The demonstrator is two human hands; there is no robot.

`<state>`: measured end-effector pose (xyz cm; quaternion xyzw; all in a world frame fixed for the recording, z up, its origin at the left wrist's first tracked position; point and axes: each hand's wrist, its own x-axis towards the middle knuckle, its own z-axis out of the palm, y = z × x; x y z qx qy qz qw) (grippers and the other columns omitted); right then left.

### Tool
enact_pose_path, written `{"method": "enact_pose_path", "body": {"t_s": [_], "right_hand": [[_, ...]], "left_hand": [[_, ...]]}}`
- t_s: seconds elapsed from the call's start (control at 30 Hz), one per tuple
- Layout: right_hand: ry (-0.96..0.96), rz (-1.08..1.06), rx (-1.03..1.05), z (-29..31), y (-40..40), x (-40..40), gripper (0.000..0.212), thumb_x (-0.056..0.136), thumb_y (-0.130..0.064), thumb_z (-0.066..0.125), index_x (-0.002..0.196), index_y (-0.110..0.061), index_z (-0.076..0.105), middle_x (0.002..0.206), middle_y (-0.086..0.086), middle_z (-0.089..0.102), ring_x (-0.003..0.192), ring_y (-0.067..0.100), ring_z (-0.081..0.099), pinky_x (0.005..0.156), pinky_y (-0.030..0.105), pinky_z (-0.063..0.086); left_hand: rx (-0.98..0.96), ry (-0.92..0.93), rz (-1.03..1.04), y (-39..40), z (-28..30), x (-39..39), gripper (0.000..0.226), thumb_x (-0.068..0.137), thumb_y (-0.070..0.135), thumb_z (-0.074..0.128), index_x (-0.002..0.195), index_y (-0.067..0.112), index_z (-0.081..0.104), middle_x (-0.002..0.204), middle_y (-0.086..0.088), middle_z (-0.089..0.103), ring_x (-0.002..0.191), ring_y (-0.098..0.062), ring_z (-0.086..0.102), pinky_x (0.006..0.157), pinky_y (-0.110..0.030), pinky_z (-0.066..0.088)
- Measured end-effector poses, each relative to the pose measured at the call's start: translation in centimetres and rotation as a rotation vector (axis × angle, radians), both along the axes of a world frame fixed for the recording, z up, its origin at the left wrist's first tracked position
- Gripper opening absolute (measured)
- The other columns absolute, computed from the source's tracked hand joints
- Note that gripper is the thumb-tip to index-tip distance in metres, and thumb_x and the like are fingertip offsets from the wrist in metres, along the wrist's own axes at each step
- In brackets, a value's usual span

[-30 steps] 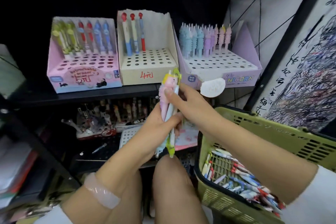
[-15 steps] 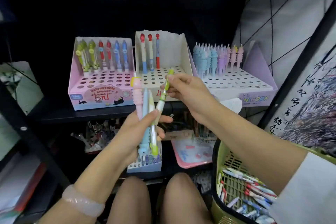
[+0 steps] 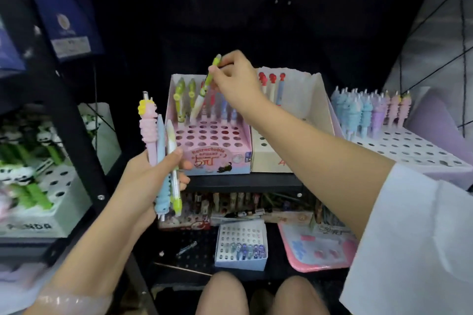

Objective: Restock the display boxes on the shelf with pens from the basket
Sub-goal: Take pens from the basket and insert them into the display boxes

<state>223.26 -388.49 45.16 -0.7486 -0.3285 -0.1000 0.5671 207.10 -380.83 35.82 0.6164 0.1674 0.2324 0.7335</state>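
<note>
My right hand [image 3: 236,79] pinches a green-topped pen [image 3: 204,89] by its upper end, tilted, its tip over the back rows of the pink display box [image 3: 217,156]. That box holds a back row of green, red and blue pens. My left hand [image 3: 153,176] grips a bunch of pens [image 3: 161,151] upright: a pink ridged one, a blue one and a green-tipped one. The cream box [image 3: 268,158] holds three pens at its back. The purple unicorn box [image 3: 409,146] has several pastel pens in its rear rows. The basket is out of view.
A black shelf upright [image 3: 64,100] stands left of my left hand, with a panda pen box [image 3: 46,202] beyond it. On the lower shelf sit a small white holed box [image 3: 240,245] and a pink tray [image 3: 317,250]. My knees [image 3: 258,294] are at the bottom.
My right hand has pulled the green pen out of the bunch and carried it up and left over the pink box. The view has shifted left, and the basket has left the frame.
</note>
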Motion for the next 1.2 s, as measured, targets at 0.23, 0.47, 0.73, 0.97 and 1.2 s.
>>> {"method": "enact_pose_path", "body": {"t_s": [0.23,0.47,0.73,0.97,1.2], "right_hand": [[-0.171,-0.04,-0.134,-0.6,2.7,0.8,0.011,0.094,-0.019,0.052,0.089,-0.013,0.044,0.062,-0.006,0.053,0.061,0.01,0.054,0.053,0.017,0.042],[-0.178,-0.03,-0.391,-1.8,3.3,1.1,0.018,0.093,-0.02,0.052,0.104,-0.006,0.05,0.087,0.007,0.065,0.075,0.018,0.06,0.059,0.021,0.043],[-0.191,-0.015,-0.472,-3.0,2.9,-0.3,0.025,0.092,-0.019,0.054,0.112,-0.004,0.048,0.083,0.006,0.059,0.077,0.022,0.055,0.069,0.032,0.045],[-0.168,0.27,-0.341,-5.3,-1.8,-6.6,0.013,0.091,-0.027,0.058,0.081,-0.019,0.059,0.068,-0.012,0.058,0.06,-0.003,0.054,0.059,0.012,0.046],[0.261,0.509,-0.401,-6.3,-3.9,-9.2,0.013,0.092,-0.028,0.056,0.086,-0.018,0.058,0.068,-0.001,0.066,0.055,0.005,0.061,0.06,0.021,0.055]], "left_hand": [[-0.059,-0.038,0.013,2.2,-1.0,-0.1,0.032,0.075,0.03,0.063,0.093,0.003,0.064,0.064,-0.001,0.069,0.045,-0.01,0.057,0.041,-0.018,0.044],[-0.038,-0.033,0.022,2.3,-1.2,0.1,0.016,0.089,0.023,0.057,0.097,0.009,0.057,0.063,-0.001,0.068,0.045,-0.011,0.056,0.038,-0.019,0.042],[-0.143,-0.074,0.021,1.8,-0.6,-0.2,0.017,0.091,0.019,0.055,0.099,0.004,0.059,0.067,-0.004,0.07,0.049,-0.012,0.062,0.046,-0.02,0.05],[-0.328,-0.197,0.025,1.5,0.1,0.0,0.02,0.098,0.019,0.043,0.092,0.007,0.059,0.08,-0.002,0.075,0.079,-0.016,0.072,0.069,-0.025,0.058],[-0.288,-0.157,0.117,-0.1,1.4,0.0,0.021,0.095,0.03,0.048,0.088,0.016,0.063,0.07,0.005,0.073,0.064,-0.009,0.07,0.051,-0.023,0.054]]}}
